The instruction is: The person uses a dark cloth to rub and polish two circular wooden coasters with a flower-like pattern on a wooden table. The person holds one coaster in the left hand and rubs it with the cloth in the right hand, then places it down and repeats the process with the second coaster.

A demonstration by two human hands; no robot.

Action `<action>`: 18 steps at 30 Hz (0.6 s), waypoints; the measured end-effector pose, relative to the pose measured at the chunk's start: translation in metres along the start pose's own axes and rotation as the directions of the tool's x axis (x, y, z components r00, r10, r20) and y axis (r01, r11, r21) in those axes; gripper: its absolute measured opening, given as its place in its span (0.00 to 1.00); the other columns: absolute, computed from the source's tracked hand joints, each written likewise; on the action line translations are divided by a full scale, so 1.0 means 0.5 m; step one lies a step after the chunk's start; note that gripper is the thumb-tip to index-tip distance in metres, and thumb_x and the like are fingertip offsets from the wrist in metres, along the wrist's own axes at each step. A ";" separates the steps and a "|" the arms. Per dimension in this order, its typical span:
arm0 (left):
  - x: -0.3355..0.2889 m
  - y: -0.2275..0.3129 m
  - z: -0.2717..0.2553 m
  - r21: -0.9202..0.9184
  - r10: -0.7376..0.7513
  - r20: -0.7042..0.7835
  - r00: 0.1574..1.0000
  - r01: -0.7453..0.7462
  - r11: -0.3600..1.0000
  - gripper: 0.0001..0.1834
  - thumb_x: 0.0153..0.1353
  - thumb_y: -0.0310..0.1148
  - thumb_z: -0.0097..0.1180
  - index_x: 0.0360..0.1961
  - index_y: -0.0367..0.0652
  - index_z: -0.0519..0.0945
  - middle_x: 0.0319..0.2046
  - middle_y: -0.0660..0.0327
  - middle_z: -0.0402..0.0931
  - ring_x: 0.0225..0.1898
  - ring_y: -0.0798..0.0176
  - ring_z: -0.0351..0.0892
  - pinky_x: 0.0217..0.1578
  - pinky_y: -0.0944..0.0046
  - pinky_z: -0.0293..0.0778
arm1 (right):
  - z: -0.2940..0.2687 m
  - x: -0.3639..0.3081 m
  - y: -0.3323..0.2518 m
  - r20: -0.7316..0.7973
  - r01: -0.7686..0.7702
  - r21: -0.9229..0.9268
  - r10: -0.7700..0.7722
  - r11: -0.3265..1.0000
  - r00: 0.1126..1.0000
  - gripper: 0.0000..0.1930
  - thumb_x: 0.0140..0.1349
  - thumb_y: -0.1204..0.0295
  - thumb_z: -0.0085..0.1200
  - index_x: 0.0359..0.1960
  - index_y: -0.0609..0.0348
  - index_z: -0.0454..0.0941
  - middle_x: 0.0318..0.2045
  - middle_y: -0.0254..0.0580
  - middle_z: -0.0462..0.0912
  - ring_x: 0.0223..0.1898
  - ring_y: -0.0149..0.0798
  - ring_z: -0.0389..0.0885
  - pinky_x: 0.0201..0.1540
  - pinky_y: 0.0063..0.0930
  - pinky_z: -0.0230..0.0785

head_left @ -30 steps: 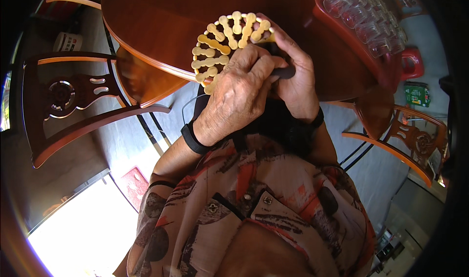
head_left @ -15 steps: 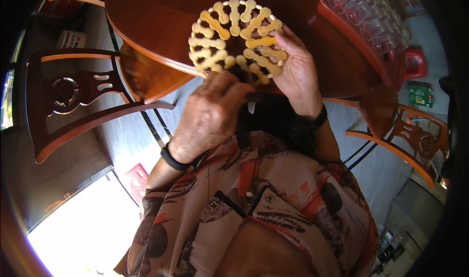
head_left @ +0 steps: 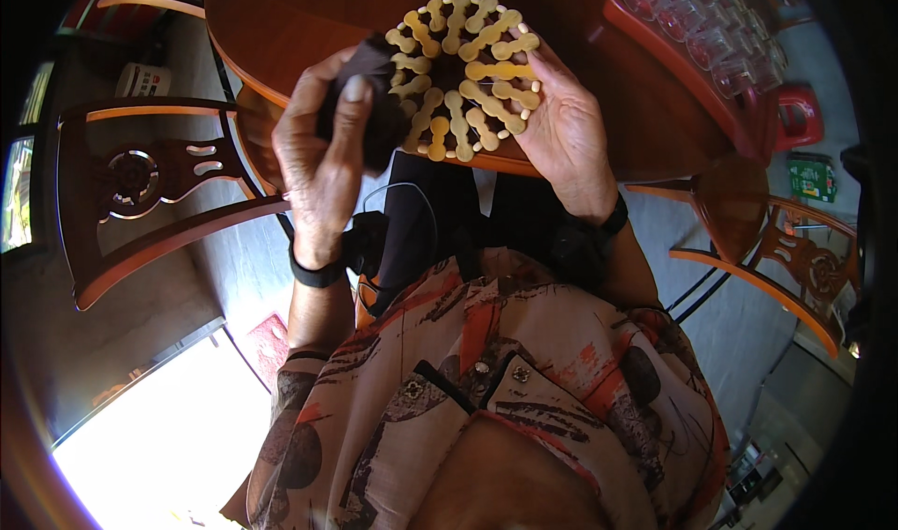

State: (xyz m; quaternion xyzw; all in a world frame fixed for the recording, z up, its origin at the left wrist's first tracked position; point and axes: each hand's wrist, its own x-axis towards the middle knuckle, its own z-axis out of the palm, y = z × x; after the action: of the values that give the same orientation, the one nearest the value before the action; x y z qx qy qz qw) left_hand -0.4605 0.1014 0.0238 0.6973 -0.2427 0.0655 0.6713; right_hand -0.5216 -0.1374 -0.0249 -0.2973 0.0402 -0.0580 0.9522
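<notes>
A round trivet [head_left: 496, 71] of pale wooden, dumbbell-shaped slats with small beads around its rim is held up over the table's near edge. My right hand [head_left: 571, 137] grips its right side, fingers behind and thumb near the rim. In my left hand [head_left: 318, 165] is a dark brown cloth [head_left: 382, 109], bunched between thumb and fingers. The cloth lies against the trivet's left edge and hides part of the slats there. Both wrists wear dark bands.
Beyond my hands spreads a round reddish-brown wooden table [head_left: 281, 29]. On its right stands a red tray [head_left: 645, 39] with several clear glasses [head_left: 706, 29]. Carved wooden chairs flank me, one at left [head_left: 173, 146] and one at right [head_left: 790, 263]. A white bucket [head_left: 143, 78] stands at far left.
My left hand has moved left and up, turning so its thumb and the dark cloth now show. The trivet has shifted slightly right; my right hand still holds it.
</notes>
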 end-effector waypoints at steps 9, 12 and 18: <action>-0.007 -0.008 0.117 0.374 0.185 0.427 0.885 -0.359 0.855 0.19 0.64 0.23 0.74 0.56 0.48 0.92 0.53 0.57 0.86 0.53 0.52 0.87 0.54 0.55 0.86 | -0.009 0.008 -0.011 0.169 -0.037 0.193 0.004 0.981 0.986 0.24 0.85 0.67 0.45 0.78 0.58 0.68 0.72 0.46 0.78 0.72 0.43 0.78 0.77 0.45 0.73; -0.010 -0.013 0.118 0.318 0.174 0.432 0.885 -0.331 0.888 0.18 0.61 0.24 0.75 0.53 0.49 0.94 0.53 0.58 0.86 0.54 0.51 0.86 0.54 0.54 0.85 | -0.014 0.008 -0.015 0.187 -0.134 0.235 0.091 0.963 0.978 0.22 0.85 0.66 0.48 0.75 0.59 0.72 0.67 0.45 0.82 0.68 0.42 0.82 0.73 0.40 0.76; -0.007 -0.031 0.097 0.207 0.267 0.504 0.822 -0.414 0.887 0.15 0.60 0.25 0.75 0.48 0.51 0.95 0.49 0.61 0.88 0.49 0.55 0.86 0.50 0.56 0.84 | -0.017 0.007 -0.012 0.095 -0.144 0.127 0.132 0.982 0.987 0.19 0.84 0.63 0.52 0.69 0.59 0.78 0.60 0.45 0.87 0.60 0.41 0.88 0.67 0.40 0.82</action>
State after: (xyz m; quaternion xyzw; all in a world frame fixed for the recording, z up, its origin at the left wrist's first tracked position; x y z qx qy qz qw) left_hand -0.4684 0.0551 0.0039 0.7326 -0.5038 0.0550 0.4544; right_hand -0.5196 -0.1475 -0.0284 -0.2320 0.0157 0.0184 0.9724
